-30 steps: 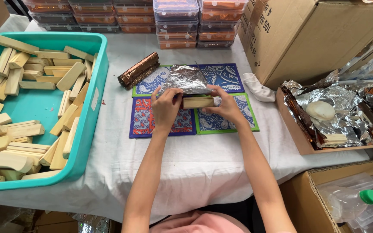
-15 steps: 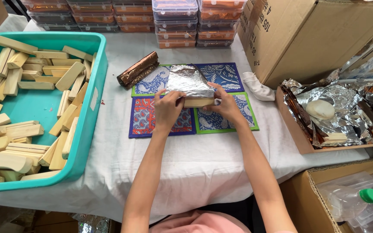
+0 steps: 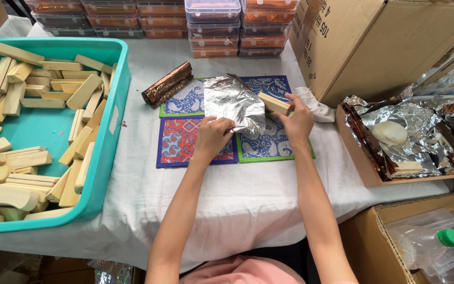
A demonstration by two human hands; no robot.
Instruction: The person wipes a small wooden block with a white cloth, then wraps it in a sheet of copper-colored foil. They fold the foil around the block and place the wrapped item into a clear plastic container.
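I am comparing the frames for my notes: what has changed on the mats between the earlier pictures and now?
The wooden block has come out from under the silver foil sheet: the right hand now holds it up to the right, clear of the foil. The left hand has shifted to pinch the foil's near edge. The brown foil-wrapped roll, the teal bin and the patterned mats stayed put.
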